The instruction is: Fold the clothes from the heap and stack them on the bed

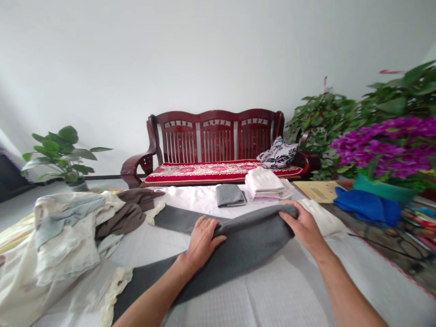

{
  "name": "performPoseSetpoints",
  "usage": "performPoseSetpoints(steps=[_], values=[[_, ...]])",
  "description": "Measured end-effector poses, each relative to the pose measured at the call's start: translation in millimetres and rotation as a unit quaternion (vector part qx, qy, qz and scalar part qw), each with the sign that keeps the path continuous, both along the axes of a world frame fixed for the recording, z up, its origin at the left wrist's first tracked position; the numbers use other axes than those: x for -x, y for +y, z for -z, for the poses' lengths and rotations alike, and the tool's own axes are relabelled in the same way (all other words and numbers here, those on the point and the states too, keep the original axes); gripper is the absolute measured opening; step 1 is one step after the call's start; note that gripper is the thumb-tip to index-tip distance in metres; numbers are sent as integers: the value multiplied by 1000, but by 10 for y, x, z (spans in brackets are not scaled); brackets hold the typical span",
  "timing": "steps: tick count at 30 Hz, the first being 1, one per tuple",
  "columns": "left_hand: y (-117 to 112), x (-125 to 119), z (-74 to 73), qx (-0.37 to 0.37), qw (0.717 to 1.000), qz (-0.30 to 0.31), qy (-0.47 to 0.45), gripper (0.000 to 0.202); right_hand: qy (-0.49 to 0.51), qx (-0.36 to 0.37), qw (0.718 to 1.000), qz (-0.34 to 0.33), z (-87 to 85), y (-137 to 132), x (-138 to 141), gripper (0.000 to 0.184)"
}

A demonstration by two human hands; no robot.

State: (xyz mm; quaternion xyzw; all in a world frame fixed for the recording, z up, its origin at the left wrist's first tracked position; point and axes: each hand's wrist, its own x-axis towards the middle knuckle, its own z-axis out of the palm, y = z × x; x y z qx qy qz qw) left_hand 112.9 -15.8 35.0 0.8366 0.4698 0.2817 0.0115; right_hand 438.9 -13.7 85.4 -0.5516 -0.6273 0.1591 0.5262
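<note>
Dark grey trousers (pixel 245 247) with cream lace cuffs lie across the white cloth in front of me, legs spread to the left. My right hand (pixel 301 222) grips them at the waist end on the right, thumb on top, lifting that edge a little. My left hand (pixel 204 238) is at the middle of the trousers near where the legs part, its fingers closing on the fabric. Just beyond them sits a folded grey garment (pixel 230 195). To its right is a stack of folded white clothes (pixel 265 184).
A heap of unfolded clothes (pixel 71 227) lies at the left, with a brown garment (pixel 131 211) beside it. Blue cloth (pixel 368 206), a purple flower pot (pixel 384 188) and cables crowd the right. A wooden bench (pixel 214 136) stands behind, with a patterned cushion (pixel 277 153).
</note>
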Motion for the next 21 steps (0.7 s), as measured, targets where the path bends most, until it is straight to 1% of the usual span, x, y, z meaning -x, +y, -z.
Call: performPoseSetpoints(steps=[1, 2, 3, 6, 8, 10, 11, 12, 13, 14, 15, 17, 18, 19, 20, 21], values=[[7, 51, 13, 2, 1000, 6, 10, 32, 12, -14, 1000, 4, -79, -16, 49, 30], [7, 98, 22, 4, 1000, 3, 22, 34, 17, -29, 999, 3, -167, -34, 100, 30], [1, 140, 29, 9, 999, -9, 34, 30, 15, -44, 999, 3, -261, -56, 150, 29], [-51, 240, 60, 33, 996, -67, 40, 9, -14, -99, 995, 20, -547, -137, 277, 25], [-94, 312, 67, 52, 994, -96, 3, 13, -38, -129, 990, 47, -702, -191, 324, 24], [-114, 430, 0, 78, 988, -118, -60, 18, -67, -145, 984, 75, -812, -229, 330, 26], [-110, 515, -82, 91, 983, -127, -95, 20, -78, -147, 982, 93, -851, -238, 319, 28], [-95, 617, -204, 107, 978, -131, -123, 22, -83, -144, 980, 109, -878, -238, 300, 29], [-71, 733, -366, 125, 974, -123, -145, 25, -82, -136, 980, 121, -896, -228, 277, 31], [-40, 857, -563, 145, 974, -93, -148, 27, -69, -123, 982, 126, -903, -207, 251, 32], [-6, 981, -783, 178, 973, -42, -140, 30, -45, -104, 986, 120, -900, -175, 224, 32], [59, 1195, -1227, 257, 956, 57, -131, 36, 31, -57, 995, 76, -860, -83, 169, 32], [84, 1275, -1411, 281, 946, 84, -134, 39, 77, -28, 995, 48, -825, -28, 141, 33], [103, 1334, -1544, 312, 938, 102, -113, 44, 120, 3, 993, 20, -783, 28, 111, 34], [116, 1378, -1613, 347, 927, 110, -88, 50, 157, 36, 987, -2, -736, 81, 79, 35], [124, 1413, -1610, 385, 914, 112, -55, 53, 186, 68, 980, -16, -687, 126, 43, 35]])
